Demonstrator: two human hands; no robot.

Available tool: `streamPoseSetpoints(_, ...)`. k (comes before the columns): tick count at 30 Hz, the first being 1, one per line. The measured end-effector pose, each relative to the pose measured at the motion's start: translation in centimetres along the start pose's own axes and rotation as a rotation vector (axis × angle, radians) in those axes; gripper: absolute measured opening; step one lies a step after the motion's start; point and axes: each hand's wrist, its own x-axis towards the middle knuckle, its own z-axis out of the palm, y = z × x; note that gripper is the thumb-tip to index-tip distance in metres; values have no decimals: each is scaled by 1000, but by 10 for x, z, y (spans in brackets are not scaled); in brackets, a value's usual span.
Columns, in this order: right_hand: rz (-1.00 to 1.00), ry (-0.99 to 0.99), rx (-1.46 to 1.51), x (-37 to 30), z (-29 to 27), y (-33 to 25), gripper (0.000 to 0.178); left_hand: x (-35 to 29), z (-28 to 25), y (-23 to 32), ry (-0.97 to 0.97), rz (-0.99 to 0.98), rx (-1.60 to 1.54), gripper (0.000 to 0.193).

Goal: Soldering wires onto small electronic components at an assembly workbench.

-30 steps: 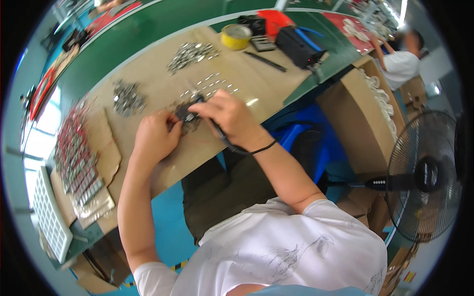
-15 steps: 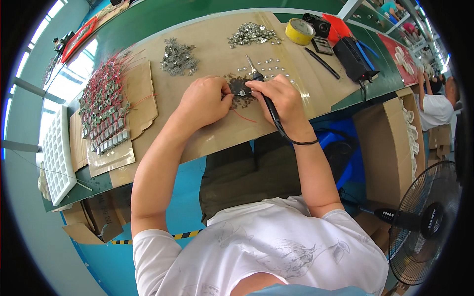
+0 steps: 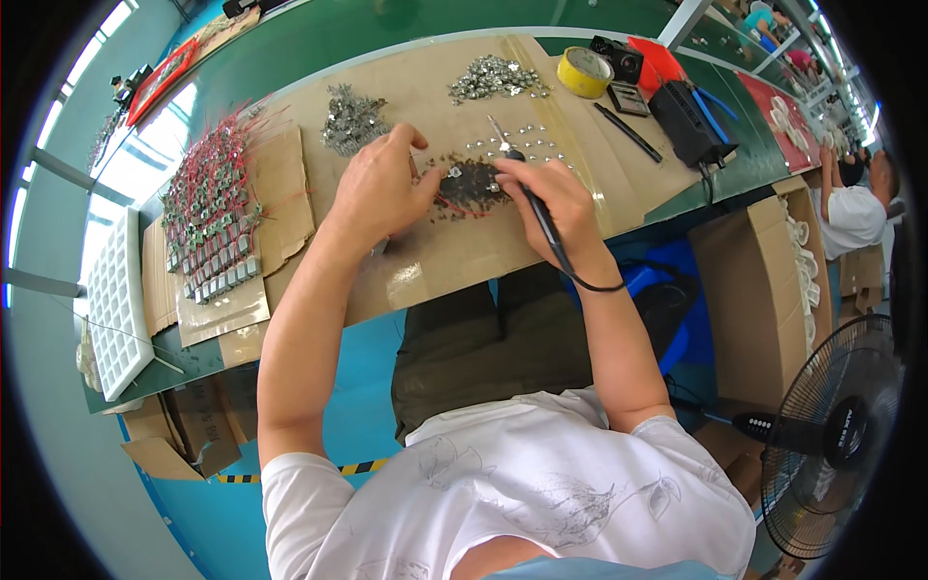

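My right hand (image 3: pixel 556 203) is closed round a black-handled soldering iron (image 3: pixel 537 208), its metal tip pointing up and away over the work sheet. My left hand (image 3: pixel 377 188) hovers opposite, thumb and index finger spread apart; the other fingers are hidden beneath the palm. A small grey piece (image 3: pixel 380 247) shows under its wrist side, and I cannot make out whether those fingers touch it. Between the hands lies a dark patch of brown crumbs (image 3: pixel 472 186). On it rest a small silver part (image 3: pixel 454 172) near my left thumb and a thin red wire (image 3: pixel 459 207).
Piles of silver parts (image 3: pixel 498 77) and grey metal pieces (image 3: pixel 350 118) lie beyond, with rows of silver bits (image 3: pixel 541 145). Red-wired small motors (image 3: pixel 208 222) stand at left. Yellow tape (image 3: pixel 584 72) and a black box (image 3: pixel 688 121) sit right. A fan (image 3: pixel 836 435) stands nearby.
My left hand has moved slightly left, its thumb and index finger now spread where they were pinched together. My right hand, with the iron, has shifted a little right.
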Motion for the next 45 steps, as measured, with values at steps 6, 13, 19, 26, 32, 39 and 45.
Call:
streamPoseSetpoints(6, 497, 172, 457, -32, -12, -6, 31, 17, -8, 26, 93, -44, -239, 16)
streamPoseSetpoints(13, 431, 288, 460, -49, -7, 1, 15, 10, 20, 18, -114, -8, -215, 11)
streamPoseSetpoints(19, 372, 221, 286, -42, -10, -3, 5, 0, 26, 18, -159, 62, -33, 12)
streamPoseSetpoints(26, 343, 203, 265, -39, -7, -2, 5, -3, 28, 22, -183, 64, -2, 12)
streamPoseSetpoints(32, 325, 187, 225, -39, -8, -2, 5, -4, 31, 23, -183, 64, 25, 12)
streamPoseSetpoints(39, 327, 184, 227, -39, -9, 0, 5, -4, 33, 23, -169, 72, 41, 11)
streamPoseSetpoints(45, 325, 194, 225, -39, -8, 0, 5, -4, 35, 22, -152, 93, 48, 11)
